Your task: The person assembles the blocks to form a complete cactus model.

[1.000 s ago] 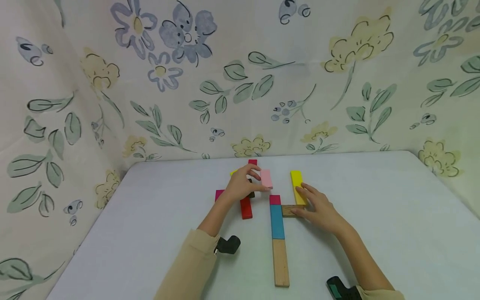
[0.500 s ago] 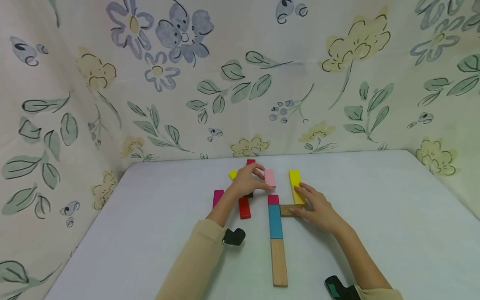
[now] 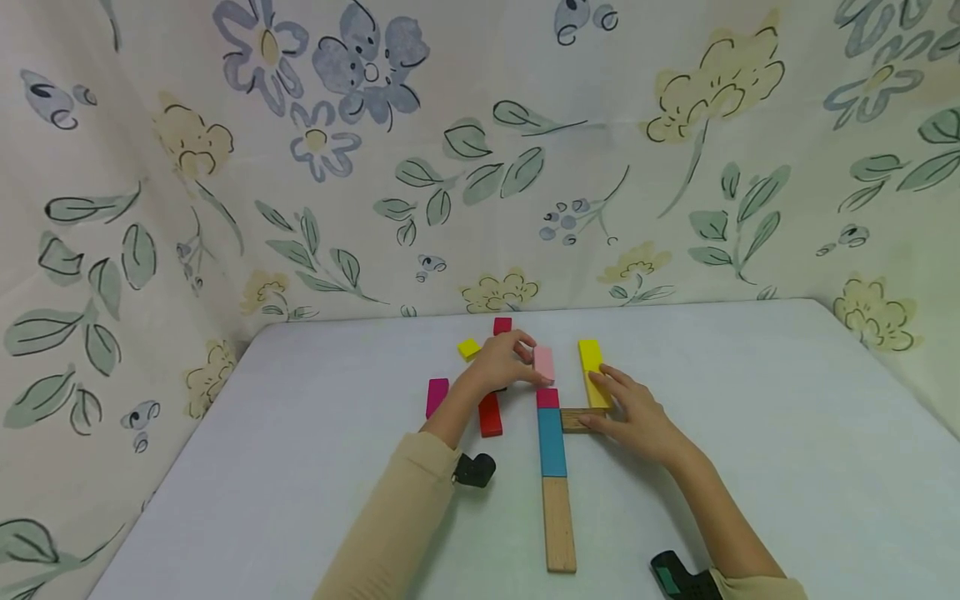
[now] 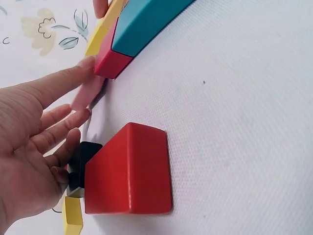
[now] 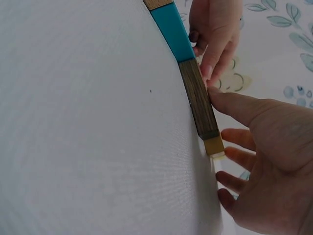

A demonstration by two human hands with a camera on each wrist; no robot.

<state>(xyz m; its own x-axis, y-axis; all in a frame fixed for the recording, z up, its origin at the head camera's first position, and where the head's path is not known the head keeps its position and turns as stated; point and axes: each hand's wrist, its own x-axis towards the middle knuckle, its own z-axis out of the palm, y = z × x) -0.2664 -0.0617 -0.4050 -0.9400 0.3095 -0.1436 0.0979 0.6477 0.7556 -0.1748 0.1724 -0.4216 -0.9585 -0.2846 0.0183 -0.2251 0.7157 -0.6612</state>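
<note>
My left hand (image 3: 504,362) pinches a pink block (image 3: 543,364) between thumb and fingertips, at its two ends. The block's near end is right at the crimson block (image 3: 548,398), which tops a column with a blue block (image 3: 552,442) and a long natural wood block (image 3: 558,525). From the blue block's right side extends a brown wood block (image 5: 197,98). My right hand (image 3: 637,415) has its thumb at this brown block, its other fingers loosely extended beside the yellow strip (image 3: 589,354). In the left wrist view, the thumb touches the pink block (image 4: 87,93) near the crimson one.
Left of the column lie a red block (image 3: 491,415), a magenta block (image 3: 437,397) and a small yellow block (image 3: 468,348). A black block (image 4: 78,169) sits partly behind my left hand. Another red block (image 3: 502,325) lies farther back. A floral curtain (image 3: 465,233) hangs behind the white table (image 3: 750,375).
My left hand has carried the pink block rightward and slightly nearer, so it now lines up with the crimson end of the column. The right hand has stayed in place.
</note>
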